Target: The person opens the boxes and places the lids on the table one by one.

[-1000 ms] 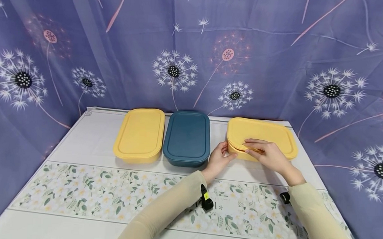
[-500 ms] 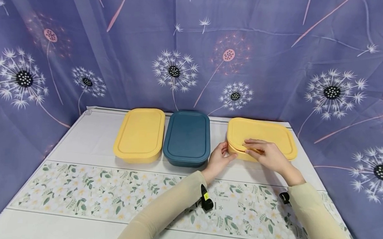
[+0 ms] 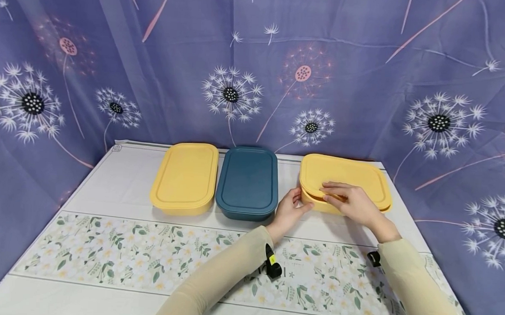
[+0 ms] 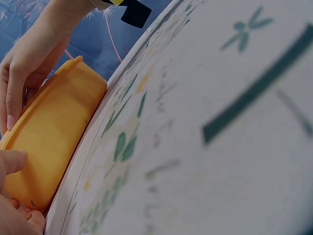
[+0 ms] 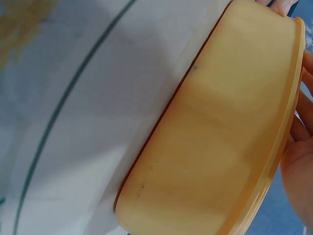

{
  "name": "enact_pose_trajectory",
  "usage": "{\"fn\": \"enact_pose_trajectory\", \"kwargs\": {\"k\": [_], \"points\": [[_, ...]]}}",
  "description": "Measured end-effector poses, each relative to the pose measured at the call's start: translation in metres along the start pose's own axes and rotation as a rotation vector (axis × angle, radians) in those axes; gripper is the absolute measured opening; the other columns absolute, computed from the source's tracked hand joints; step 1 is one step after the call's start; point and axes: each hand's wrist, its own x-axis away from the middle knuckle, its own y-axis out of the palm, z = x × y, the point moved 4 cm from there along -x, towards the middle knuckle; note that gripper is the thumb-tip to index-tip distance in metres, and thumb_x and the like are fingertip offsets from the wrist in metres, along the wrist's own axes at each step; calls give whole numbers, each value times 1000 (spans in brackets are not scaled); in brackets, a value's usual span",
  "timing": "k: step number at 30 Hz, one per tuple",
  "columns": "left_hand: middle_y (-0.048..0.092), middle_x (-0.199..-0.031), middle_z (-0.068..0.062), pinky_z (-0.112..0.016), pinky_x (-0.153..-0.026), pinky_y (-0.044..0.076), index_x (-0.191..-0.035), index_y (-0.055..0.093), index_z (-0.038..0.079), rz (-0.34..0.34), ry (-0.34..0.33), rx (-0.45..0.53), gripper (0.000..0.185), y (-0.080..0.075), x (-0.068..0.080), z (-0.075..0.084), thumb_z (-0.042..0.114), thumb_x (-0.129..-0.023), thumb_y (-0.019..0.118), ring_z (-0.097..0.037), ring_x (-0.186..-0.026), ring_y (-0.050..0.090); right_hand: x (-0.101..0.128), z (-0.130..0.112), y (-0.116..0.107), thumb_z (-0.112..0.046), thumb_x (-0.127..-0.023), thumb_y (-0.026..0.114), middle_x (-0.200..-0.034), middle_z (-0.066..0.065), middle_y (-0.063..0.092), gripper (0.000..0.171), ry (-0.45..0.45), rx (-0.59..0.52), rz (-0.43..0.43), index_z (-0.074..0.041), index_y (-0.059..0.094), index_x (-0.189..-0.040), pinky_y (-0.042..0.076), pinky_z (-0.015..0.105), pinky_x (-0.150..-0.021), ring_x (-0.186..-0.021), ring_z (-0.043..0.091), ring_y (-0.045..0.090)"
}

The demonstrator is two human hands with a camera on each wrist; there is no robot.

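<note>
Little has moved since a second ago: both hands keep their places on the right-hand yellow box (image 3: 344,182), whose lid (image 3: 353,173) has lifted slightly at its near left corner, a dark gap showing under the rim. That box sits at the right end of the row on the white table (image 3: 115,189). At its left corner the left hand (image 3: 290,211) holds the base, thumb against the side wall and fingers curled round the corner. From the near side the right hand (image 3: 354,204) lies over the lid with fingers straight and close together, their tips on top near the raised edge (its thumb is hidden beneath, so whether it pinches the rim cannot be told). Both wrist views are close and partly blurred, showing only the yellow wall and rim. Three boxes stand in the row: two yellow, counting the left yellow box (image 3: 185,178), and one blue box (image 3: 247,183) between them.
</note>
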Motion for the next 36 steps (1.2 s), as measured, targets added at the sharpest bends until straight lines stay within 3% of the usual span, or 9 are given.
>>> {"fn": "enact_pose_trajectory", "kwargs": {"k": [36], "points": [[56,-141,-9,-29,-110,42,-142,52,3,-4,27,7,56,0,2,1,13,-92,76,-20,-130,53,-5,1,-3,-21,-96,70,-131,11,66,29,1,23,2,-7,74,-121,45,56,-102,-126,36,57]]}}
